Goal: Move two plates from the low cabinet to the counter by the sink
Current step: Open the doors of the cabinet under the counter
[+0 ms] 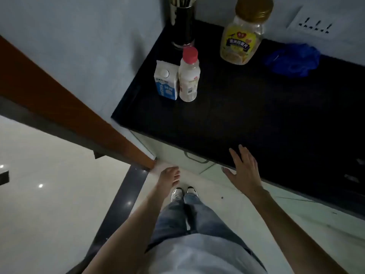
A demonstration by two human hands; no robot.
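- The pale tiled floor (pixel 49 194) fills the lower left, crossed by a dark strip that runs toward the cabinet's corner.
- A black counter (pixel 256 115) takes up the right and upper middle, set against a pale wall.
- A brown wooden door frame (pixel 59 99) slants from the left edge down to the counter's near corner.
- Below the counter's front edge is the low cabinet (pixel 177 155), its white front carrying a metal handle (pixel 196 158); the door looks shut, though the steep angle makes that hard to confirm. No plates show anywhere; they are presumably behind that front.
- The person stands facing the cabinet in jeans and sneakers (pixel 184 192).
- On the counter near the wall: a clear jar (pixel 243 34) with a gold lid and yellow label, a dark utensil holder (pixel 182 22) in the corner, and a blue crumpled cloth (pixel 292 59) to the right.
- Nearer the left edge, a blue-and-white milk carton (pixel 166 80) touches a white bottle (pixel 189 76) with a pink cap.
- The right hand (pixel 244 171) is spread flat with fingers apart over the counter's front edge, holding nothing.
- The left hand (pixel 169 177) hangs low in front of the cabinet, fingers loosely curled, empty.
- A white wall socket (pixel 316 24) sits at the upper right.
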